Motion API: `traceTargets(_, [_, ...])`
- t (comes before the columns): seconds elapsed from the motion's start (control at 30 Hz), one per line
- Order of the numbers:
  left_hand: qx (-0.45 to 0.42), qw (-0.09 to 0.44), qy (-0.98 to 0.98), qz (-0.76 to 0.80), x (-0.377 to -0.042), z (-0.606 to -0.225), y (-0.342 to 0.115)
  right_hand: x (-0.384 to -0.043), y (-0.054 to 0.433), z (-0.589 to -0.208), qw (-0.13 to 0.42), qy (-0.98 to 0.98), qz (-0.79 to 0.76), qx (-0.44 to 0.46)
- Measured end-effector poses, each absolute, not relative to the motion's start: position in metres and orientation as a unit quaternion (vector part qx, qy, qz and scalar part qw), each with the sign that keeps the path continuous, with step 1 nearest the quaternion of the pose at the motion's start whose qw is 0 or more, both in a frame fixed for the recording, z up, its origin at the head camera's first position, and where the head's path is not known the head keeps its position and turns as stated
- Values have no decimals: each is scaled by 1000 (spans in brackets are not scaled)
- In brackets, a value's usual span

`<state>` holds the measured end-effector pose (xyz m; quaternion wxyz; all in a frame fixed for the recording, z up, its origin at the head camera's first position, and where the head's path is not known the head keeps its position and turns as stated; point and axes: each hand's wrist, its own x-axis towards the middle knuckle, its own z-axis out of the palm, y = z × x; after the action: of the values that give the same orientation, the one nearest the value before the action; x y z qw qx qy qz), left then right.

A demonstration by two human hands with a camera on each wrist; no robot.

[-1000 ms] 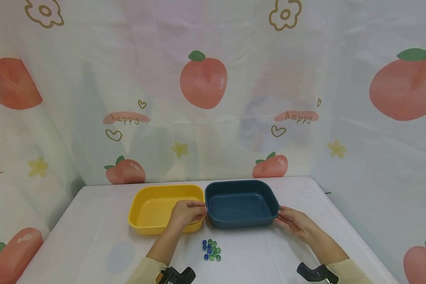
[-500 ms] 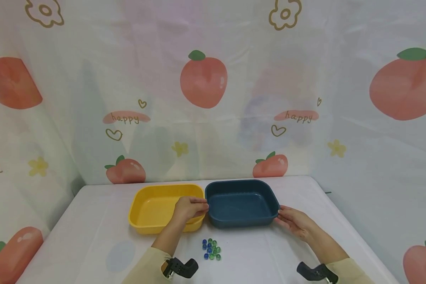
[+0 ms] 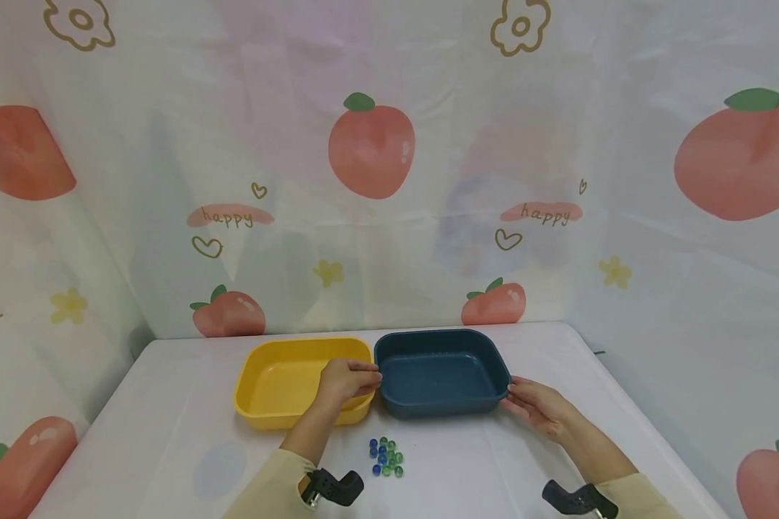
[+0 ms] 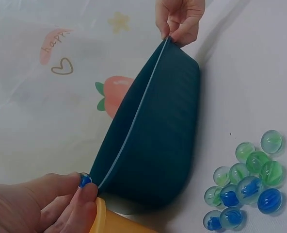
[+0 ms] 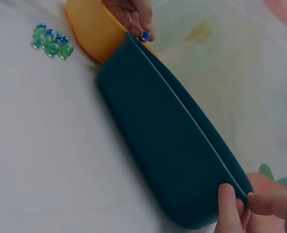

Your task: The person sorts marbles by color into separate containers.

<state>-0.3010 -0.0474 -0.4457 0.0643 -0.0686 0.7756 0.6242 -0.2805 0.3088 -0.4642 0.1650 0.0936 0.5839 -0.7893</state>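
Observation:
Between the thumb and fingers of my left hand (image 3: 347,380) is a blue glass marble (image 4: 85,180), clearest in the left wrist view. That hand is above the yellow basin (image 3: 269,419), its fingertips right at the left rim of the dark blue basin (image 3: 441,409). My right hand (image 3: 544,408) pinches the dark blue basin's right rim, with fingers (image 5: 227,206) against its outer wall. Several loose marbles (image 3: 386,458), blue and green, lie grouped on the table in front of the basins.
Both basins stand side by side on the white-covered table (image 3: 188,404), near its back edge. Behind them hangs a fruit-printed curtain (image 3: 428,252). Black wrist camera mounts (image 3: 334,488) stick out by the sleeves.
My left hand has shifted slightly up and to the right, onto the dark blue basin's left rim. The right hand, basins and loose marbles have stayed put.

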Motion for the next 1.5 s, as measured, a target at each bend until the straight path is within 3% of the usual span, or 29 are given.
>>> traceTargets(0.8, [-75,58,779,620,-298,-446,-48,-281,309,-465,170,586,-787,90])
traceTargets(1.5, [-54,82,773,626,-271,-439,-61,-280,307,-463,173,583,-789,90])
